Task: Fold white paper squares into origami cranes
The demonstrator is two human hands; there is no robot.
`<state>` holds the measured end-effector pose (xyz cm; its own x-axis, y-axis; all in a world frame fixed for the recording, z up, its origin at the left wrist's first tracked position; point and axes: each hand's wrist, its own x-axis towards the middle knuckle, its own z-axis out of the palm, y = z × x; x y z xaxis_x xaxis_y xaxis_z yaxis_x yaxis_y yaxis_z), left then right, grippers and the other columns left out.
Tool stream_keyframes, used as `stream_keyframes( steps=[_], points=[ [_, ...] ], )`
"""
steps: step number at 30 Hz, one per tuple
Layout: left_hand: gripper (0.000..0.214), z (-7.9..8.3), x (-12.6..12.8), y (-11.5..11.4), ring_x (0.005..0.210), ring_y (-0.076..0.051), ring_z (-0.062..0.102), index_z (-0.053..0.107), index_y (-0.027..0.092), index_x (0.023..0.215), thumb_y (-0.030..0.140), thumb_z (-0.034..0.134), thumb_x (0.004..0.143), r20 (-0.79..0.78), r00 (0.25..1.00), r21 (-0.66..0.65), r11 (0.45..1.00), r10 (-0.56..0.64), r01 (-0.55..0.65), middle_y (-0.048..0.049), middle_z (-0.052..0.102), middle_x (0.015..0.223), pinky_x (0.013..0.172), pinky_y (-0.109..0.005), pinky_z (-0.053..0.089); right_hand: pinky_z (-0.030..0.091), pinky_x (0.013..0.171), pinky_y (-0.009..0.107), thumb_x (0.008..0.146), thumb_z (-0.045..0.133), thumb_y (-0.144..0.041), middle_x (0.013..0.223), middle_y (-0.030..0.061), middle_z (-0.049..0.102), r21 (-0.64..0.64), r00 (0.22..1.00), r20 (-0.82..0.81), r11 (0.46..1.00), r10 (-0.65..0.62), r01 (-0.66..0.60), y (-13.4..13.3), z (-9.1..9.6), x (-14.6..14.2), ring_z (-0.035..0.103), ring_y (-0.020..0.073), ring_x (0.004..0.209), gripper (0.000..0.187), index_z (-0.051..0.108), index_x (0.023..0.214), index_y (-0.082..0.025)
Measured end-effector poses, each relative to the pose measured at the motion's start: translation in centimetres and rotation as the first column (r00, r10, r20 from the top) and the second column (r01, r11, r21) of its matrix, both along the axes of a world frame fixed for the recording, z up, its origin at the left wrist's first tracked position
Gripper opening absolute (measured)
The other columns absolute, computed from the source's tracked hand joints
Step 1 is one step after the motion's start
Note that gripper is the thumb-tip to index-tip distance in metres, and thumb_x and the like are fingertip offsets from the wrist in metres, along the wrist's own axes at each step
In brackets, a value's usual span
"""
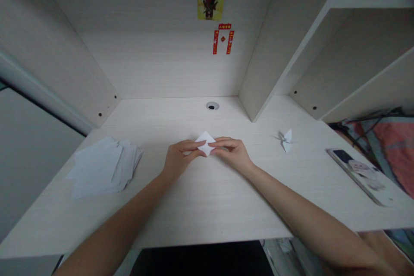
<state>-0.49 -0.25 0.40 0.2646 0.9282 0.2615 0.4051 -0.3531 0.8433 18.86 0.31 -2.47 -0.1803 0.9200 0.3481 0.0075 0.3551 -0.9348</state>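
Note:
A small folded white paper [205, 142] lies on the pale wooden desk [207, 198], near the middle. My left hand [179, 158] pinches its left side with fingers closed on it. From the right, my right hand [232, 151] grips the paper's other side, fingers pressed together over the fold. Both hands rest on the desk top and meet at the paper. Part of the paper is hidden under the fingers.
A loose stack of white paper sheets [105, 166] lies at the left. A finished folded paper figure [285, 139] sits to the right. A phone [360, 173] lies near the right edge. A cable hole [212, 105] is at the back. Shelves [323, 64] rise on the right.

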Motion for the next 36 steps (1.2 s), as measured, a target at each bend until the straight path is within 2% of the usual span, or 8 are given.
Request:
stream_keyframes(
  steps=[6,11,15,22,28,36],
  points=[
    [0.011,-0.1,0.0,-0.2,0.073,-0.014,0.064,0.073,0.029,0.081,0.027,0.064,0.075,-0.040,0.999,0.097,0.995,0.021,-0.017,0.0007,0.072,0.086,0.069,-0.024,0.045,0.048,0.072,0.029,0.067,0.073,-0.029,0.086,0.0028,0.071,-0.063,0.999,-0.048,0.998,0.003,-0.006,-0.1,-0.3,-0.2,0.063,0.0172,0.079,0.015,0.073,0.082,-0.029],
    [0.020,-0.3,0.4,-0.7,0.072,-0.015,0.064,0.072,0.031,0.087,0.034,0.071,0.067,-0.013,0.997,0.159,0.985,0.072,-0.069,0.0003,0.072,0.085,0.067,-0.024,0.047,0.047,0.073,0.030,0.071,0.070,-0.027,0.080,0.0027,0.071,-0.036,0.995,-0.057,0.997,-0.076,0.074,-0.6,-0.2,-0.7,0.063,0.0173,0.077,0.007,0.074,0.076,-0.028],
    [0.013,-0.6,0.7,-0.7,0.068,-0.016,0.065,0.074,0.029,0.082,0.032,0.068,0.070,0.083,0.989,0.053,0.991,0.120,-0.124,-0.0001,0.073,0.079,0.064,-0.025,0.048,0.046,0.070,0.029,0.069,0.071,-0.029,0.077,0.0029,0.070,-0.030,0.996,-0.037,0.996,-0.084,0.083,-0.6,-0.1,-0.8,0.062,0.0170,0.073,0.007,0.074,0.075,-0.026],
    [0.014,-0.6,0.7,-0.2,0.072,-0.019,0.066,0.074,0.024,0.077,0.033,0.070,0.067,0.230,0.955,-0.110,0.980,0.186,-0.164,-0.0018,0.073,0.079,0.064,-0.025,0.048,0.048,0.069,0.030,0.062,0.075,-0.031,0.077,0.0031,0.072,-0.118,0.993,-0.037,0.988,-0.109,0.104,-0.2,-0.1,-0.3,0.064,0.0183,0.072,0.015,0.073,0.075,-0.024],
    [0.014,-0.6,0.9,-0.3,0.072,-0.018,0.066,0.074,0.023,0.077,0.032,0.070,0.067,0.257,0.948,-0.155,0.976,0.190,-0.154,-0.0017,0.073,0.078,0.066,-0.025,0.049,0.048,0.066,0.029,0.065,0.072,-0.033,0.074,0.0026,0.072,-0.189,0.989,-0.044,0.973,-0.141,0.130,0.0,-0.1,-0.4,0.065,0.0170,0.068,0.013,0.073,0.073,-0.023],
    [0.017,-1.0,1.7,-0.6,0.075,-0.018,0.066,0.074,0.020,0.080,0.031,0.070,0.067,0.367,0.903,-0.257,0.957,0.225,-0.134,-0.0036,0.073,0.081,0.070,-0.027,0.051,0.046,0.058,0.026,0.061,0.075,-0.034,0.068,0.0030,0.071,-0.344,0.974,-0.149,0.932,-0.173,0.113,-0.2,-0.4,-1.0,0.061,0.0148,0.059,0.019,0.073,0.074,-0.020]
  ],
)
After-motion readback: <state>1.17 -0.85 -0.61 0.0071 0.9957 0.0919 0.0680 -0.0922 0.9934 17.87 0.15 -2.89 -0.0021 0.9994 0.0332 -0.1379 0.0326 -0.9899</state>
